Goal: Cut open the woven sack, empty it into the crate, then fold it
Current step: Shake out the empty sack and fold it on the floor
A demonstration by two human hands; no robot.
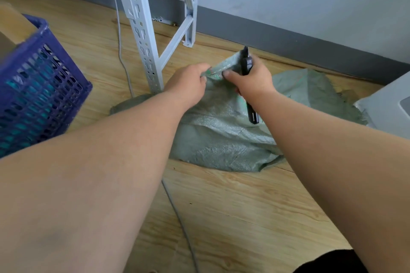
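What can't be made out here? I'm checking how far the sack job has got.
- Head view: the black cutter's blade, hidden by the right hand and the sack.
- Sack's contents: covered by its own fabric.
- Blue crate: cut off by the left edge, inside blurred.
- Left hand's fingertips: buried in the fabric.

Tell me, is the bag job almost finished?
Nearly! The green sack lies flat and limp on the floor, so it looks emptied, and teal things show inside the blue crate. Now the left hand and right hand pinch one corner together, the right also holding a black cutter. The folding is left.
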